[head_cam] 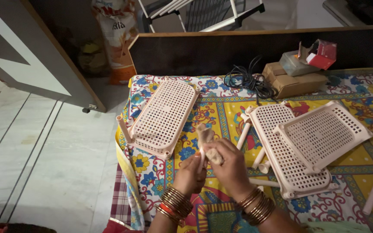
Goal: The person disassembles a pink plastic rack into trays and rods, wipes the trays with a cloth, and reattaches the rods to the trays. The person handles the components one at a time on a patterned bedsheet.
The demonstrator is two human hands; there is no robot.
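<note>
Low in the centre of the frame, the fingers of the right hand (227, 162) are clenched around a crumpled beige cloth (205, 140), while the left hand (191, 172) grasps a thin pale plastic tube (202, 160) that the cloth is wrapped around; only a short stretch of the tube shows between the 2 hands. The cloth is bunched loosely at its top, so a judgement is that it could slip off the tube, or the smooth tube could slide out of the left grip and roll. Just right of the hands, several loose tubes (243, 134) lie beside 2 stacked perforated trays (324, 133), and an elbow swing that way could knock them along the patterned bedsheet (221, 108). A third tray (165, 114) sits left of centre with one corner and a leg near the bed's left edge, where it could tip onto the tiled floor (44, 151). Free room lies mainly between the left tray and the stack; a black cable (249, 80) and cardboard boxes (294, 77) crowd the upper right.
</note>
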